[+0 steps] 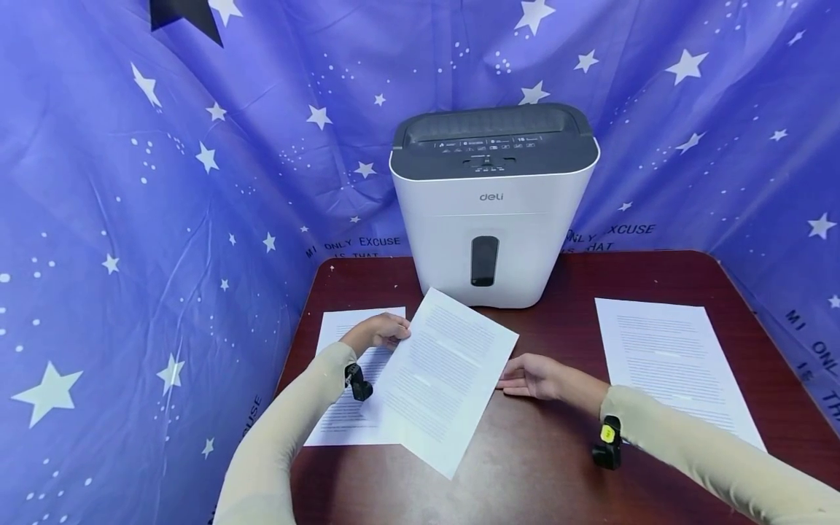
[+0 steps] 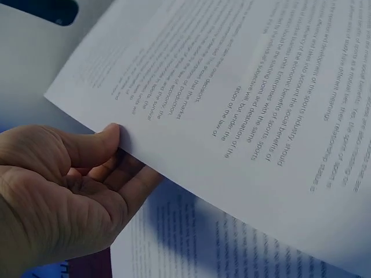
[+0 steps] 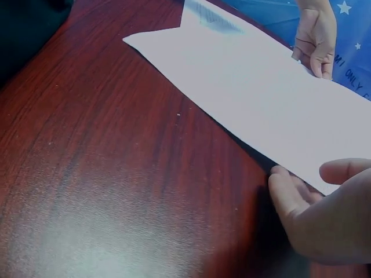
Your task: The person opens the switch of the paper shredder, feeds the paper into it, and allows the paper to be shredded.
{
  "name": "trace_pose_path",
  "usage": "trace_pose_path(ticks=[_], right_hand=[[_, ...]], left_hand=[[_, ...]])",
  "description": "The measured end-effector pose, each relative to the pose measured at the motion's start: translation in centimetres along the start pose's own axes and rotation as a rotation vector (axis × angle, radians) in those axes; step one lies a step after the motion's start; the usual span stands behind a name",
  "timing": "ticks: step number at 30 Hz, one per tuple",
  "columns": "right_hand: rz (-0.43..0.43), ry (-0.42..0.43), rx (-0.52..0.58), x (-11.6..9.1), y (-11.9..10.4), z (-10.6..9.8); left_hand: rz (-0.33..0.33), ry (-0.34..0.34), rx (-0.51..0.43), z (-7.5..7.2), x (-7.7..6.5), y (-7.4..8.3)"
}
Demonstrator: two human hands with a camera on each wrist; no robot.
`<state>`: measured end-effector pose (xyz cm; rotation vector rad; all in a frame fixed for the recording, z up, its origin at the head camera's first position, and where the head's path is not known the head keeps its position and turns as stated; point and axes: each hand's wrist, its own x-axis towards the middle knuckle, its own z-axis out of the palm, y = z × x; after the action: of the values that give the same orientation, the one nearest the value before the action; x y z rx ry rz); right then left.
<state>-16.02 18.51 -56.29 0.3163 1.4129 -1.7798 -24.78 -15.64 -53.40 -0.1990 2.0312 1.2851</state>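
A printed sheet of paper is tilted above the table in front of the paper shredder. My left hand pinches its left edge, thumb on the printed face and fingers beneath. At the opposite edge is my right hand, its fingers extended along the border. The right wrist view shows this hand's thumb over the sheet's blank-looking side, apart from the fingers, which reach the edge. Beneath the raised sheet, a second printed page lies on the table, partly covered.
Another printed page lies on the right of the dark red wooden table. The white shredder with its dark top stands at the table's back. Blue star-patterned curtains close in the back and sides.
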Motion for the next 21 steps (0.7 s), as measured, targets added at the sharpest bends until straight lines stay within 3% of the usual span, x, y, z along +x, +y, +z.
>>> trace_pose_path(ticks=[4,7,10,16,21], right_hand=[[-0.027,-0.052,0.014,0.2,0.8,0.1],[-0.025,-0.038,0.01,0.3,1.1,0.2],[-0.04,0.03,-0.011,0.1,1.0,0.1],[-0.156,0.162,-0.023,-0.4,0.3,-0.3],[-0.175,0.106,-0.01,-0.5,0.6,-0.7]], left_hand=[[0.028,-0.056,-0.02,0.3,1.1,-0.8],[0.026,-0.067,-0.036,0.6,1.0,-0.8],[0.022,-0.087,-0.023,1.0,0.3,-0.5],[0.042,-0.22,0.03,1.3,-0.3,-0.7],[0.055,-0.225,0.019,1.4,0.0,-1.1]])
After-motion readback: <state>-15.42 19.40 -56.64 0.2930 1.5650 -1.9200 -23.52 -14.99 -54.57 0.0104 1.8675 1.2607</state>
